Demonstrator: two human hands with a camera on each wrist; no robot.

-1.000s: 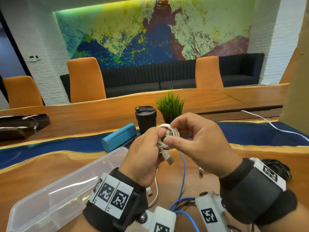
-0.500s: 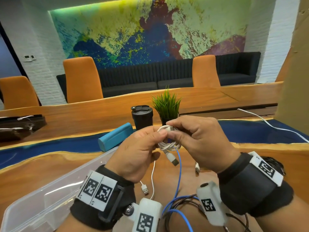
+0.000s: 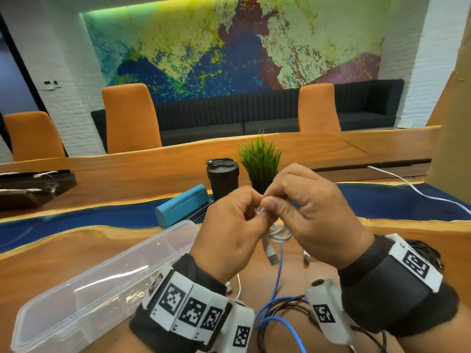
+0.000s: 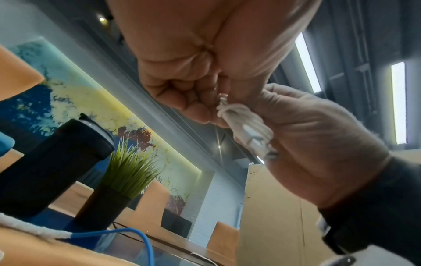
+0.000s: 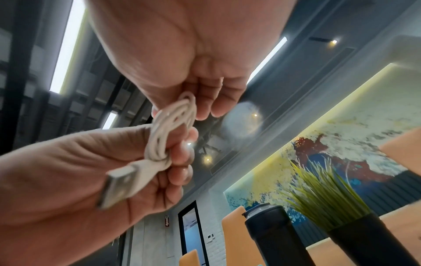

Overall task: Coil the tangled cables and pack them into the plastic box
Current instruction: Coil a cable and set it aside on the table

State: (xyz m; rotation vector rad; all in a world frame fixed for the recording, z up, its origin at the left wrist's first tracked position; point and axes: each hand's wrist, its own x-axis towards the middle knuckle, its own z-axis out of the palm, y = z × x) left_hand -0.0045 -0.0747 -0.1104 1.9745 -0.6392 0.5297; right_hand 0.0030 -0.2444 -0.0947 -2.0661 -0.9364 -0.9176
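Both hands up above the plastic box (image 3: pixel 84 296), left hand (image 3: pixel 229 233) and right hand (image 3: pixel 313 212) pinching the nearly coiled white cable (image 5: pixel 168 129), box looks bare, while blue cable (image 3: pixel 277 281) and dark cables (image 3: pixel 285 304) wait beside it.

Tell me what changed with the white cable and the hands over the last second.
The white USB cable coil dropped from above the fingertips to hang below them, plug down. Both the left hand and the right hand closed together, pinching its top. Neither hand let go; the plastic box and the blue cable stayed put.
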